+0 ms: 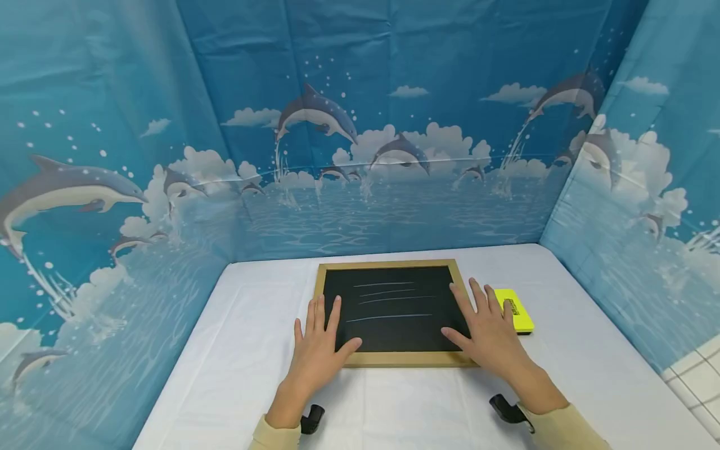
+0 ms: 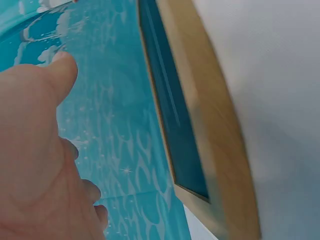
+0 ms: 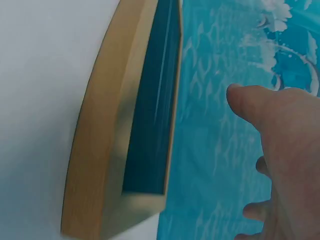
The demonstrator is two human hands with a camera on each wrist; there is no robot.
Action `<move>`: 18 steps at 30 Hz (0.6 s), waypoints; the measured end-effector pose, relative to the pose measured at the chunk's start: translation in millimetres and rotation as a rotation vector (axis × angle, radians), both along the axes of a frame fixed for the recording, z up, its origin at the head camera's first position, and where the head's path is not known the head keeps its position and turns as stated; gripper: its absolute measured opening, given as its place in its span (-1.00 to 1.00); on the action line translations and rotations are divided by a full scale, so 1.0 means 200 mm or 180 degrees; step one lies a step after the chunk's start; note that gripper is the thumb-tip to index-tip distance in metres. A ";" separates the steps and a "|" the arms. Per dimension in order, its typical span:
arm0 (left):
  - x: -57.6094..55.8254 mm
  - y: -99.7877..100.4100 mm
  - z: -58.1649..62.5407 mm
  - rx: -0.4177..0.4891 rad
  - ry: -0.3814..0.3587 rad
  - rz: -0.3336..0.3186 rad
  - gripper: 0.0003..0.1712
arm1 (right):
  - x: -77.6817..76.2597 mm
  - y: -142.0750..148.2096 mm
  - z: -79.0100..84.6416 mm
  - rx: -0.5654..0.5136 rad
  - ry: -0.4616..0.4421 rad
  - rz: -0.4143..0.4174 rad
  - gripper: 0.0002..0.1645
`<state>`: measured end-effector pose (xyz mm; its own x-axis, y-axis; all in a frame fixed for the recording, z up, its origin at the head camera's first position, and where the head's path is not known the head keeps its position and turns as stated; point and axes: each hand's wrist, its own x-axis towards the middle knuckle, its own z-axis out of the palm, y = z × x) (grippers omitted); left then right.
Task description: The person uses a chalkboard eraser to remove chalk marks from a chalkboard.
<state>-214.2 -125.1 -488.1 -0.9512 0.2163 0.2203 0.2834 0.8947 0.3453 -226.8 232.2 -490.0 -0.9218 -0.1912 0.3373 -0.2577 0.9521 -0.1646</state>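
Note:
A small chalkboard (image 1: 394, 337) in a light wooden frame lies on the white table, with several thin chalk lines (image 1: 389, 317) across its black face. Over its left edge my left hand (image 1: 317, 353) is spread, fingers straight and holding nothing. My right hand (image 1: 492, 337) hovers likewise over the right edge, fingers apart. In both wrist views the palm stands above the level of the wooden frame (image 2: 220, 135), with a gap between. Just right of the board lies a yellow eraser (image 1: 519, 315) with a dark underside, partly covered by my right fingers.
White cloth covers the table (image 1: 225, 350). A blue curtain (image 1: 394, 212) printed with dolphins and clouds encloses the back and both sides. Black wrist-camera mounts (image 1: 509, 410) show under each forearm. Pale tiles (image 1: 697, 375) appear at the far right.

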 end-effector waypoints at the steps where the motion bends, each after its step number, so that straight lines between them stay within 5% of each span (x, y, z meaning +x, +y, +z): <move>1: 0.00 -0.01 -0.01 -0.0011 0.0020 0.0003 0.11 | -0.01 0.03 0.00 0.0031 0.0014 0.0014 0.22; 7: -0.01 -0.08 -0.06 -0.0193 0.0033 0.0052 0.12 | -0.02 0.17 0.00 0.0082 0.0032 0.0148 0.17; 18: -0.04 -0.13 -0.12 -0.0267 -0.0251 0.0036 0.19 | -0.06 0.41 -0.06 -0.0135 -0.0159 -0.0085 0.06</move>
<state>-222.7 -150.4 -511.6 -0.9673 0.2200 0.1263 0.2481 0.9244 0.2897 -238.4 315.0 -501.5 -0.9422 -0.1528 0.2981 -0.2227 0.9505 -0.2168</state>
